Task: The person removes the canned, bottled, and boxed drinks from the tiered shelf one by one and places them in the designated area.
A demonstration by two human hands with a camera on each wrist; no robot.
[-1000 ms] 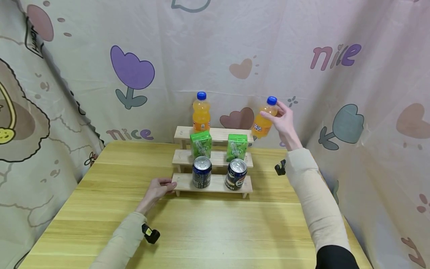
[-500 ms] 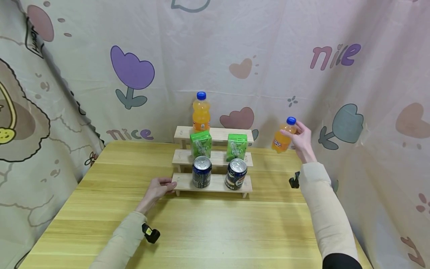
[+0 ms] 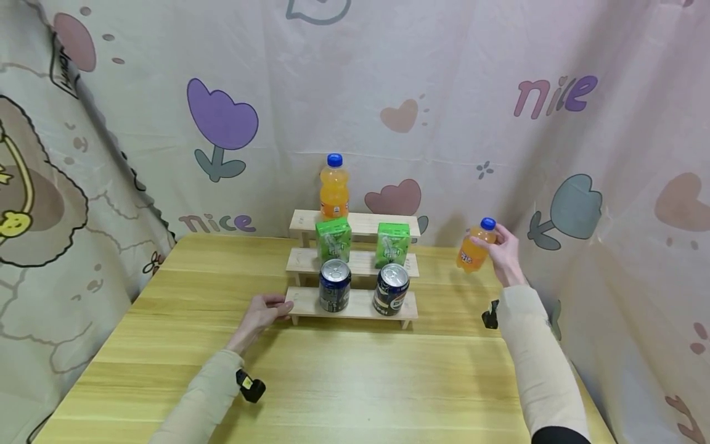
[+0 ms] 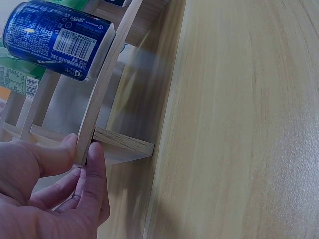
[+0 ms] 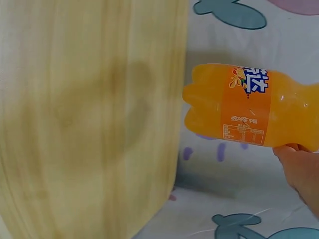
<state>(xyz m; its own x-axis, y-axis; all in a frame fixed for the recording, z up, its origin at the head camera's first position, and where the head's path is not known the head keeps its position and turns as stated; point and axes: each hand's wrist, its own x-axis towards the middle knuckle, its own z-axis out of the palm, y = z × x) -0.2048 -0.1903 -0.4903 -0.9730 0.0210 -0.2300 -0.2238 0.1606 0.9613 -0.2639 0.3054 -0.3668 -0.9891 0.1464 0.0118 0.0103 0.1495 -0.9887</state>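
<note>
Leftmost, with the left hand [image 3: 261, 316], pinching the left end of the lowest step [image 3: 361, 303] of a three-step wooden rack [image 3: 363, 262]. Next, counting from back to front on the rack's left half, one to each step: an upright orange bottle [image 3: 334, 190], a green carton [image 3: 334, 244] and a dark blue can [image 3: 335, 290]. Then, on the right half: a second green carton [image 3: 392, 246] on the middle step, a second can [image 3: 391, 295] just in front on the lowest. Farthest right, with the right hand [image 3: 505, 250], gripping a tilted orange bottle [image 3: 474, 250] near its top, apart from the rack.
</note>
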